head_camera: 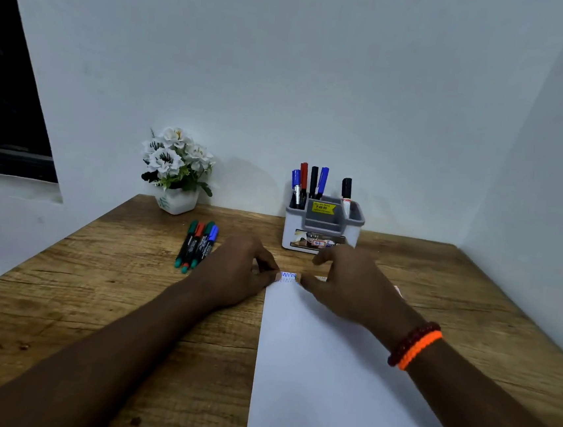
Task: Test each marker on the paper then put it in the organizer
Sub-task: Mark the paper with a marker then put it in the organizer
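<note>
A white sheet of paper (320,372) lies on the wooden table, with a blue zigzag scribble (288,276) at its far edge. My left hand (236,272) pinches the paper's far left corner, thumb on top and fingers curled behind the edge. My right hand (345,285) grips the same far edge just right of the scribble, thumb on the sheet. Neither hand holds a marker. Several markers (198,245), green, red and blue, lie side by side left of my left hand. The grey-and-white organizer (323,224) stands behind my hands and holds several upright markers (309,181).
A small white pot of artificial white flowers (177,172) stands at the back left of the table (94,281). White walls close the table at the back and right. A dark window is at the far left.
</note>
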Action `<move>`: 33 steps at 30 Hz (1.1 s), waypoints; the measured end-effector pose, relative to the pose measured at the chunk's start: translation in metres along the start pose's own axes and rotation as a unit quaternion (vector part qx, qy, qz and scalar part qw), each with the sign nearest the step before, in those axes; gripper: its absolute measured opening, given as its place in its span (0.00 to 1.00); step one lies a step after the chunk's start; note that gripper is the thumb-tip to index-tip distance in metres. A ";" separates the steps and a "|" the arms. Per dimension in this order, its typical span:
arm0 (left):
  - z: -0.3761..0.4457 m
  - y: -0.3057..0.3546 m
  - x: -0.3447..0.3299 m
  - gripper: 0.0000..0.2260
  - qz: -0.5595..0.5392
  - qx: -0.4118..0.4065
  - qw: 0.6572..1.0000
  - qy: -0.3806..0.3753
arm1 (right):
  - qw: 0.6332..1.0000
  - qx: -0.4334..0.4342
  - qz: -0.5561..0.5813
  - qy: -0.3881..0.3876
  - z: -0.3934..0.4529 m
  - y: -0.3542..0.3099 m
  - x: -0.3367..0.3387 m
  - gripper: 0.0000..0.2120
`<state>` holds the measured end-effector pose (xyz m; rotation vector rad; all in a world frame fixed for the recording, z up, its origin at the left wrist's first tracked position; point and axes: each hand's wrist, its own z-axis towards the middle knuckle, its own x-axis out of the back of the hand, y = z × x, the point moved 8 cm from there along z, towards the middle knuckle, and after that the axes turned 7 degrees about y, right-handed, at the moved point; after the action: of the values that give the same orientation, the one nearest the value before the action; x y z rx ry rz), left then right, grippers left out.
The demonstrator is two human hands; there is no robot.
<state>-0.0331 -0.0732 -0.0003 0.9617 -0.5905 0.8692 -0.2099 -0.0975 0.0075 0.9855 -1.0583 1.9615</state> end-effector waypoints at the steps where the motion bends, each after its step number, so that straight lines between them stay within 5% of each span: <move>1: -0.001 0.002 0.000 0.07 0.004 0.000 1.000 0.002 | 1.000 -0.004 -0.009 -0.021 -0.007 0.003 -0.006 0.24; 7: -0.001 -0.004 0.005 0.06 0.016 0.022 0.999 0.020 | 0.999 -0.011 -0.014 -0.047 -0.014 0.009 -0.018 0.27; 13: -0.005 -0.048 0.055 0.06 0.151 0.119 0.963 0.190 | 0.999 -0.017 -0.013 -0.045 -0.010 0.017 -0.024 0.29; 33: -0.004 -0.065 0.055 0.08 0.208 0.150 0.953 0.164 | 0.999 -0.018 0.008 -0.040 -0.012 0.014 -0.020 0.26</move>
<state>0.0514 -0.0686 0.0108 0.9495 -0.3821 1.4968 -0.2157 -0.0972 -0.0193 1.0457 -1.1439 1.9225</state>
